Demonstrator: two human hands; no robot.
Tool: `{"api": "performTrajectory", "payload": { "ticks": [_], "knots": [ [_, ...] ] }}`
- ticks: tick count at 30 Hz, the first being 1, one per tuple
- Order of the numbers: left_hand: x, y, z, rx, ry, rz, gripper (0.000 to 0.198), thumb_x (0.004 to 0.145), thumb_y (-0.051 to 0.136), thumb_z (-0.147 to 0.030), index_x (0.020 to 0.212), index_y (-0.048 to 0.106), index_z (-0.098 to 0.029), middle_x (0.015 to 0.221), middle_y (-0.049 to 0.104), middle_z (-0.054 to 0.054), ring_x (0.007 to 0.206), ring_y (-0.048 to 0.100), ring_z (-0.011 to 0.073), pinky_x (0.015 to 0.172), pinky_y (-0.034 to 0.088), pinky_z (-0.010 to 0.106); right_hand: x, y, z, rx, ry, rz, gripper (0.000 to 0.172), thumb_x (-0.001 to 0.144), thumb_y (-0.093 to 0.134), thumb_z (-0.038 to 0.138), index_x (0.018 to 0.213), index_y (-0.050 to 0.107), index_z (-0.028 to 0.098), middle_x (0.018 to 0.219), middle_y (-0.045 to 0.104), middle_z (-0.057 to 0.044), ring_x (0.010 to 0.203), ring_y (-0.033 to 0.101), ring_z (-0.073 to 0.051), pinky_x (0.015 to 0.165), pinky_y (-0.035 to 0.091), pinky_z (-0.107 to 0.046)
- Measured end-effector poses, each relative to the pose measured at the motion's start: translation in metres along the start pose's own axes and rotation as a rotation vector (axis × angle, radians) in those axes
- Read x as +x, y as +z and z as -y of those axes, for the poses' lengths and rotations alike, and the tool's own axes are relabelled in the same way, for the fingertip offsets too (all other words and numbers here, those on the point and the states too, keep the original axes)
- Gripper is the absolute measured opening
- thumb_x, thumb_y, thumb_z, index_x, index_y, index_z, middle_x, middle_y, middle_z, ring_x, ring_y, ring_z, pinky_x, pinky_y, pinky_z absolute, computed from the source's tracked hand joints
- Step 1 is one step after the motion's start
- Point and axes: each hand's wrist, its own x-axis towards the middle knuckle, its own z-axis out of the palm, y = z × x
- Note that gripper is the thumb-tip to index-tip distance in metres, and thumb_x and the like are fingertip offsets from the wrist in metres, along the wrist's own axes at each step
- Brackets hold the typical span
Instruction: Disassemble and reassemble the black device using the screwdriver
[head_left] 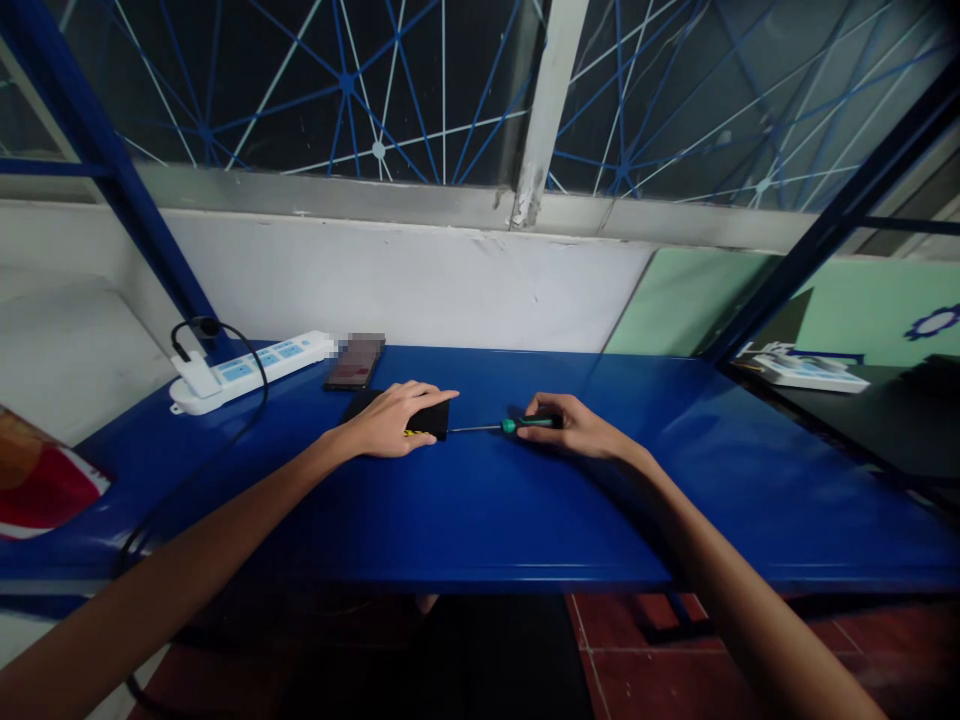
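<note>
My left hand lies over a flat black box-like object on the blue table, fingers across its top and thumb along its near side. Yellow marks show on that object under the thumb; much of it is hidden by the hand. My right hand grips the green and black handle of a screwdriver. Its thin shaft points left, level with the table, and the tip meets the right end of the black object. Whether the tip sits in a hole there is too small to tell.
Behind my left hand lies a phone, beside a white power strip with a plugged-in black cable. A red package is at the left edge. Blue posts frame the blue table; another white power strip lies far right.
</note>
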Motion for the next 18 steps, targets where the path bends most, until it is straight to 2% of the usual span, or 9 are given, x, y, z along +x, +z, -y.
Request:
{"api": "performTrajectory", "payload": {
  "ticks": [2, 6, 9, 11, 14, 18],
  "knots": [
    [0.0006, 0.0010, 0.0005, 0.012, 0.002, -0.006, 0.065, 0.088, 0.055, -0.039, 0.147, 0.029, -0.033, 0.139, 0.046, 0.009, 0.121, 0.044, 0.0295, 0.097, 0.035, 0.047, -0.0002, -0.0003, 0.0007, -0.058, 0.011, -0.010, 0.036, 0.080, 0.063, 0.053, 0.080, 0.058, 0.017, 0.060, 0.049, 0.003, 0.049, 0.037, -0.009, 0.047, 0.027, -0.026],
    [0.0020, 0.0016, 0.0015, -0.010, -0.028, -0.006, 0.063, 0.089, 0.054, -0.041, 0.147, 0.029, -0.035, 0.141, 0.046, 0.008, 0.123, 0.044, 0.0298, 0.098, 0.034, 0.048, 0.0009, 0.0013, 0.0020, -0.141, -0.064, -0.079, 0.043, 0.088, 0.049, 0.056, 0.072, 0.059, 0.017, 0.060, 0.047, 0.002, 0.053, 0.036, -0.010, 0.050, 0.027, -0.027],
    [0.0025, 0.0011, 0.0015, -0.029, -0.042, -0.003, 0.063, 0.089, 0.054, -0.042, 0.146, 0.029, -0.035, 0.140, 0.046, 0.009, 0.123, 0.043, 0.0297, 0.098, 0.035, 0.048, 0.0018, 0.0025, 0.0001, -0.119, -0.070, -0.089, 0.036, 0.085, 0.057, 0.054, 0.085, 0.058, 0.018, 0.064, 0.050, 0.001, 0.056, 0.039, -0.011, 0.051, 0.028, -0.026],
    [0.0024, 0.0010, 0.0013, -0.024, -0.031, 0.000, 0.062, 0.089, 0.054, -0.042, 0.146, 0.029, -0.035, 0.140, 0.046, 0.009, 0.123, 0.044, 0.0292, 0.097, 0.035, 0.047, 0.0020, 0.0026, -0.0020, -0.077, -0.051, -0.070, 0.038, 0.078, 0.067, 0.051, 0.094, 0.055, 0.018, 0.067, 0.054, 0.001, 0.057, 0.042, -0.011, 0.051, 0.030, -0.026],
    [0.0018, 0.0008, 0.0008, -0.011, -0.016, 0.000, 0.062, 0.090, 0.053, -0.041, 0.147, 0.028, -0.035, 0.139, 0.046, 0.008, 0.122, 0.044, 0.0286, 0.097, 0.035, 0.047, 0.0020, 0.0017, -0.0040, -0.062, -0.027, -0.064, 0.038, 0.076, 0.069, 0.051, 0.091, 0.054, 0.019, 0.066, 0.054, 0.002, 0.056, 0.043, -0.011, 0.051, 0.030, -0.025],
    [0.0015, 0.0006, 0.0000, 0.001, -0.007, 0.010, 0.061, 0.091, 0.052, -0.040, 0.147, 0.027, -0.035, 0.141, 0.045, 0.008, 0.123, 0.043, 0.0288, 0.099, 0.034, 0.047, 0.0020, 0.0004, -0.0024, -0.184, -0.039, -0.091, 0.040, 0.082, 0.059, 0.056, 0.082, 0.062, 0.017, 0.066, 0.054, 0.000, 0.054, 0.040, -0.010, 0.050, 0.028, -0.027]
  ]
}}
